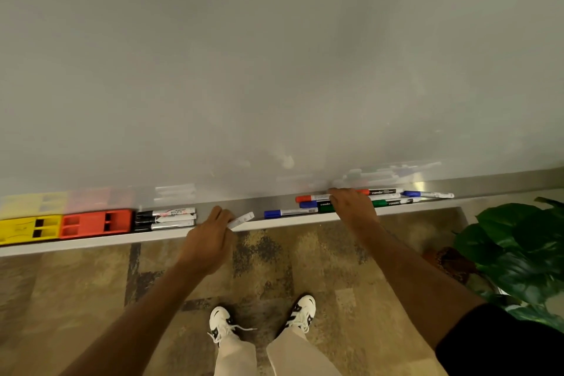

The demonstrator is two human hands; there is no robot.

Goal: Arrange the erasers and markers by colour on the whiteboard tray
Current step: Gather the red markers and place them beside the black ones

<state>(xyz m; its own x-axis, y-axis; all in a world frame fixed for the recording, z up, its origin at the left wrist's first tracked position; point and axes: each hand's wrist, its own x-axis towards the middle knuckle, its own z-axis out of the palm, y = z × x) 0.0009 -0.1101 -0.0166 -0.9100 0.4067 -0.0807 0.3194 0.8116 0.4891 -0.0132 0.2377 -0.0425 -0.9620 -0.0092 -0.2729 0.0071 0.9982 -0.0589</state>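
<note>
While gripping marker [241, 220], left hand [210, 241] curled.

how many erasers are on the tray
2. The yellow eraser lies at the far left of the tray; the orange eraser lies right beside it, next to the black markers. More may sit beyond the left edge.

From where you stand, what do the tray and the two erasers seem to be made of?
The tray looks like brushed metal: silvery grey, with a soft glare near its right end. The yellow eraser and the orange eraser look like moulded plastic: solid bright colour, sharp rectangular recesses, slight sheen.
</note>
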